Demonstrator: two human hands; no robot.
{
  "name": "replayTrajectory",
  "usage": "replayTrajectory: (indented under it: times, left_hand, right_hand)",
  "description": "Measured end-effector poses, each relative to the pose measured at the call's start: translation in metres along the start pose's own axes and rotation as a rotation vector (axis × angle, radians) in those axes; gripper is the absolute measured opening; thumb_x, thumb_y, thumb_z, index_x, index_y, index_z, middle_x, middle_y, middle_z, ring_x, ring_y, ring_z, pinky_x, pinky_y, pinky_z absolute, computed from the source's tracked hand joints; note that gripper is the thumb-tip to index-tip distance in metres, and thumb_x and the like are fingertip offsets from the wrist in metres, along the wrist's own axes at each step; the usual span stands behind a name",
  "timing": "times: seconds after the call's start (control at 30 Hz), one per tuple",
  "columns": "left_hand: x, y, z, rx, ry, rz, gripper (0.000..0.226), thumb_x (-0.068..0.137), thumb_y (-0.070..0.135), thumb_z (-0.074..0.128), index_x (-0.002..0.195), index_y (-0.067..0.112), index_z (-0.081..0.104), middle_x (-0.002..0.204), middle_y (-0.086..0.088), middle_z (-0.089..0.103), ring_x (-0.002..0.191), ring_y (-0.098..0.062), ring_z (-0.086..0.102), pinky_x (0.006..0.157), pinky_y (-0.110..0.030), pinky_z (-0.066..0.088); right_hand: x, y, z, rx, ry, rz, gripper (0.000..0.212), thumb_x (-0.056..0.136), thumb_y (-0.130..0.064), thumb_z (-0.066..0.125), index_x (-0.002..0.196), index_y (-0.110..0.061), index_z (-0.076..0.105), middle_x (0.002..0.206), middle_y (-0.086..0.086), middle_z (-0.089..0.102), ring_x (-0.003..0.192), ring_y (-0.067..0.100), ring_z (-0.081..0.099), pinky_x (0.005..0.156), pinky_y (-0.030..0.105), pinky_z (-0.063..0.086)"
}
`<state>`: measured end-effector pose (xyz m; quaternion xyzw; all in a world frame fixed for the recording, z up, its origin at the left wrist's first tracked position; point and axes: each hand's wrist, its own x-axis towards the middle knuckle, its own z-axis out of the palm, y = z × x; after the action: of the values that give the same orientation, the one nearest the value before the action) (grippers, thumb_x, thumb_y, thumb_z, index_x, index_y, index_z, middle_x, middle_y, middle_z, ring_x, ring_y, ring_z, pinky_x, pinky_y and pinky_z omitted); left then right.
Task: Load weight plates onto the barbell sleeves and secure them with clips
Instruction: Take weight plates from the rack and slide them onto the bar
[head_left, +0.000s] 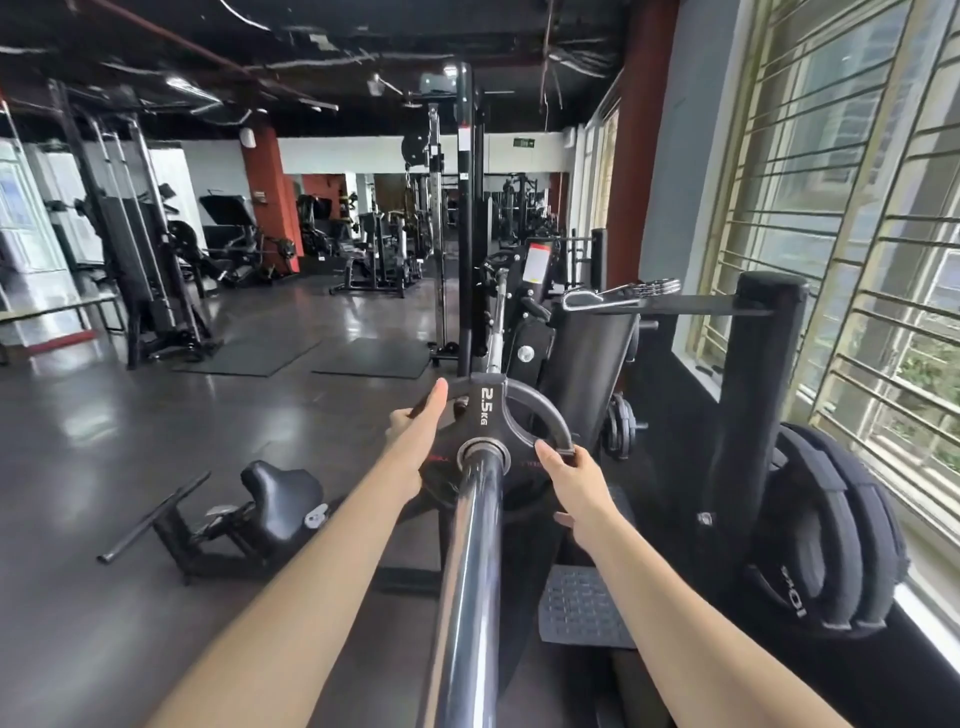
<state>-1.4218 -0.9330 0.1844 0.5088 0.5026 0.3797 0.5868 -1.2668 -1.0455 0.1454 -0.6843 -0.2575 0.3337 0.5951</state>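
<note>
- Step in hand: plate loading. 2.5 kg plate (491, 415) is threaded on the barbell sleeve (467, 571), bore ring around the sleeve, roughly frame centre.
- Left hand (415, 441) grips the plate rim at about 10 o'clock, thumb along the front edge, fingers wrapped behind and hidden.
- Right hand (574, 478) holds the rim at about 4 o'clock, thumb on the face, fingers curled under the edge. Both hands closed on the plate.
- A larger dark plate (441, 480) with red lettering sits directly behind on the same sleeve; whether the two faces touch, cannot tell.
- Judgement: plate is on but probably not seated. Next move: even push with both hands along the sleeve axis until flush, keep it square so the bore doesn't bind.
- Then a clip. Spring collars (623, 293) lie on the rack shelf at 1 o'clock, well apart from the hands; one hand must let go and reach up-right.
- Spare 10 kg plates (826, 525) hang on the rack at 4 o'clock.
</note>
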Motion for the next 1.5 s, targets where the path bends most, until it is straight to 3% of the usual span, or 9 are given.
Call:
replayTrajectory:
  times: [0.13, 0.23, 0.4, 0.5, 0.6, 0.8, 0.97, 1.3, 1.5]
  left_hand:
    - [-0.014, 0.011, 0.014, 0.303, 0.31, 0.245, 0.055, 0.094, 0.046, 0.058, 0.134, 0.012, 0.041, 0.15, -0.01, 0.032, 0.139, -0.029, 0.031, 0.112, -0.042, 0.029]
    - [-0.041, 0.02, 0.038, 0.548, 0.45, 0.637, 0.042, 0.092, 0.026, 0.056, 0.131, 0.015, 0.045, 0.149, -0.008, 0.034, 0.138, -0.029, 0.029, 0.113, -0.046, 0.027]
    - [-0.08, 0.033, 0.121, 0.729, 0.269, 1.11, 0.026, 0.093, 0.023, 0.053, 0.115, 0.012, 0.06, 0.12, -0.008, 0.059, 0.116, -0.03, 0.05, 0.097, -0.04, 0.041]
    - [-0.102, 0.027, 0.196, 0.807, 0.06, 1.216, 0.019, 0.095, 0.021, 0.052, 0.109, 0.013, 0.062, 0.11, -0.003, 0.064, 0.106, -0.026, 0.054, 0.092, -0.04, 0.045]
    - [-0.12, 0.013, 0.283, 0.883, -0.099, 1.209, 0.019, 0.098, 0.024, 0.05, 0.11, 0.016, 0.062, 0.113, 0.0, 0.063, 0.109, -0.023, 0.055, 0.091, -0.04, 0.047]
    - [-0.126, -0.019, 0.457, 1.089, -0.299, 0.858, 0.029, 0.099, 0.037, 0.048, 0.117, 0.018, 0.059, 0.126, -0.007, 0.055, 0.121, -0.029, 0.052, 0.098, -0.04, 0.043]
    - [-0.106, -0.042, 0.535, 1.367, -0.305, 0.775, 0.047, 0.1, 0.047, 0.043, 0.13, 0.013, 0.056, 0.138, -0.011, 0.052, 0.131, -0.032, 0.046, 0.106, -0.044, 0.04]
    - [-0.061, -0.079, 0.611, 1.776, -0.218, 0.708, 0.069, 0.1, 0.063, 0.023, 0.118, 0.014, 0.068, 0.129, -0.007, 0.066, 0.134, -0.025, 0.048, 0.119, -0.049, 0.013]
    - [-0.063, -0.082, 0.636, 2.002, -0.177, 0.621, 0.059, 0.101, 0.054, 0.036, 0.134, 0.01, 0.057, 0.139, -0.008, 0.059, 0.136, -0.029, 0.046, 0.121, -0.054, 0.007]
  right_hand:
    - [-0.013, -0.002, -0.016, 0.029, 0.03, 0.029, 0.057, 0.096, -0.045, 0.062, 0.141, -0.016, 0.044, 0.107, 0.001, 0.053, 0.1, 0.018, 0.06, 0.1, 0.047, 0.05]
    - [-0.007, -0.004, -0.055, 0.086, 0.127, 0.034, 0.034, 0.101, -0.037, 0.055, 0.123, -0.011, 0.055, 0.113, 0.01, 0.064, 0.109, 0.024, 0.063, 0.099, 0.042, 0.052]
    - [0.016, 0.009, -0.163, 0.374, 0.356, 0.042, 0.024, 0.102, -0.017, 0.045, 0.11, -0.008, 0.065, 0.084, 0.002, 0.067, 0.079, 0.015, 0.064, 0.097, 0.038, 0.054]
    - [0.038, 0.025, -0.246, 0.474, 0.511, 0.016, 0.02, 0.101, -0.016, 0.042, 0.097, -0.01, 0.061, 0.083, 0.008, 0.065, 0.067, 0.015, 0.062, 0.06, 0.024, 0.053]
    - [0.056, 0.043, -0.327, 0.518, 0.57, 0.053, 0.023, 0.101, -0.017, 0.039, 0.082, -0.014, 0.051, 0.07, 0.006, 0.05, 0.044, 0.009, 0.049, 0.04, 0.019, 0.038]
    - [0.093, 0.084, -0.447, 0.547, 0.465, 0.391, 0.026, 0.095, -0.035, 0.045, 0.104, -0.015, 0.06, 0.089, 0.007, 0.058, 0.071, 0.021, 0.059, 0.058, 0.028, 0.051]
    - [0.126, 0.105, -0.481, 0.642, 0.276, 0.649, 0.074, 0.098, -0.06, 0.046, 0.153, -0.012, 0.034, 0.161, 0.006, 0.035, 0.147, 0.029, 0.034, 0.112, 0.052, 0.033]
    - [0.202, 0.13, -0.498, 0.62, 0.03, 0.861, 0.106, 0.076, -0.076, 0.062, 0.157, -0.019, 0.026, 0.164, 0.01, 0.024, 0.149, 0.044, 0.022, 0.105, 0.079, 0.025]
    - [0.218, 0.151, -0.5, 0.72, -0.083, 0.97, 0.123, 0.062, -0.068, 0.076, 0.158, -0.017, 0.017, 0.141, 0.027, 0.04, 0.101, 0.056, 0.056, 0.069, 0.066, 0.047]
